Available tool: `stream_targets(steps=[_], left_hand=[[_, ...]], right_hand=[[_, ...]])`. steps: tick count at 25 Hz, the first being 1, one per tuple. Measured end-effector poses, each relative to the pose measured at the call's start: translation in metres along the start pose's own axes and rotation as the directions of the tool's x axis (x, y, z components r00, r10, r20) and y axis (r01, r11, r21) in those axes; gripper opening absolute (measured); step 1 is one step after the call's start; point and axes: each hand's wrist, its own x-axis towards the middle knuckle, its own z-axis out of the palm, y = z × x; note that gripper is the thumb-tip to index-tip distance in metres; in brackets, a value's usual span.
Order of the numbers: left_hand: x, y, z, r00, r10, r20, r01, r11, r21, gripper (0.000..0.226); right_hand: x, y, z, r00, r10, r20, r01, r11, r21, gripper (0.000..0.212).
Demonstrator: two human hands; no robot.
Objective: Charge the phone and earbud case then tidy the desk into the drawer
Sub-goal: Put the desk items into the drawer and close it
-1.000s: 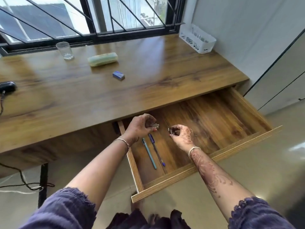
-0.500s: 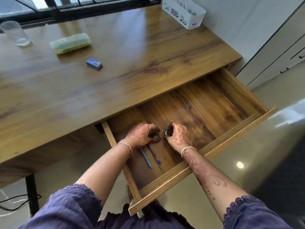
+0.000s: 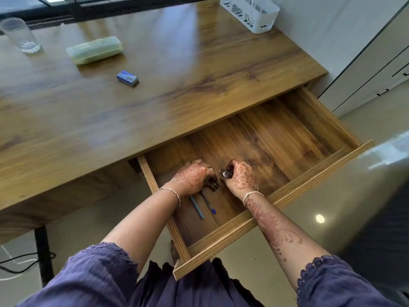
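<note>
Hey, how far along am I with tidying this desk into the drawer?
Done: two pens lie in the open drawer. In hand: the left hand holds a black clip low in the drawer, the right hand pinches a small metal piece. Left: the green case, blue block and glass sit on the desk. Phone and earbud case aren't in view.

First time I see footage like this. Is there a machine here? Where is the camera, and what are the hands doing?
No machine: a person works bare-handed, and the picture comes from a camera worn on the head, looking down. Both hands are inside the open drawer. The left hand grips a black clip; the right hand pinches a small metal piece with a ring. Two pens lie in the drawer beside them. On the desk sit a glass, a green case, a small blue box and a white basket.
</note>
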Motion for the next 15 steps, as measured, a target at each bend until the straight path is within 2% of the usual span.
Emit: stream_targets(steps=[5, 9, 12, 15], left_hand=[[-0.006, -0.001, -0.004, 0.999, -0.041, -0.036, 0.039, 0.997, -0.060, 0.035], [-0.022, 0.001, -0.020, 0.974, -0.076, -0.211, 0.046, 0.989, -0.144, 0.030], [-0.038, 0.000, -0.041, 0.902, -0.155, -0.402, 0.064, 0.971, -0.231, 0.023], [-0.056, -0.014, -0.071, 0.792, -0.318, -0.521, 0.101, 0.910, -0.401, 0.018]], right_hand=[[-0.004, 0.001, -0.002, 1.000, 0.000, 0.017, 0.000, 1.000, 0.017, 0.038], [-0.013, -0.003, -0.014, 1.000, -0.007, -0.005, 0.008, 0.999, 0.052, 0.050], [-0.017, -0.027, -0.031, 0.988, -0.096, -0.121, 0.105, 0.992, 0.069, 0.049], [-0.009, -0.076, -0.043, 0.934, -0.246, -0.260, 0.279, 0.955, 0.097, 0.043]])
